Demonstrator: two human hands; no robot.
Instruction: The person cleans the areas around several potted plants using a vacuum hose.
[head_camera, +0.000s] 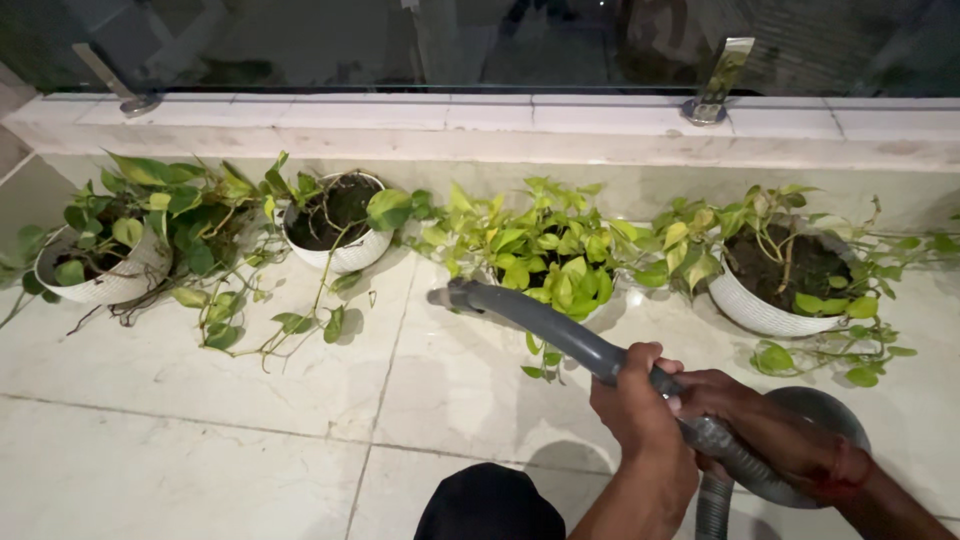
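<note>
Below the pale stone ledge (480, 125), on the glossy tiled floor (200, 440): four white ribbed pots in a row along the ledge's foot. Pot one (105, 280), farthest left under the ledge, tilted, trailing green vines. Pot two (340, 245), next along, mostly bare dark soil, a few leaves and one long runner across the tiles. Pot three (550, 262), under the ledge's middle, nearly hidden by dense yellow-green foliage. Pot four (770, 300), under the ledge's right part, soil showing, sparse stems. Grey hose (540, 325): rigid curved end, its open mouth just short of pot three, well below the ledge; corrugated part running back and down to the bottom edge. Left hand (640, 405): fingers wrapped closed round the hose. Right hand (760, 425): just behind the left, fingers closed on the corrugated part; red thread at the wrist. Two metal brackets (715, 85) stand on the ledge top, holding dark glass.
</note>
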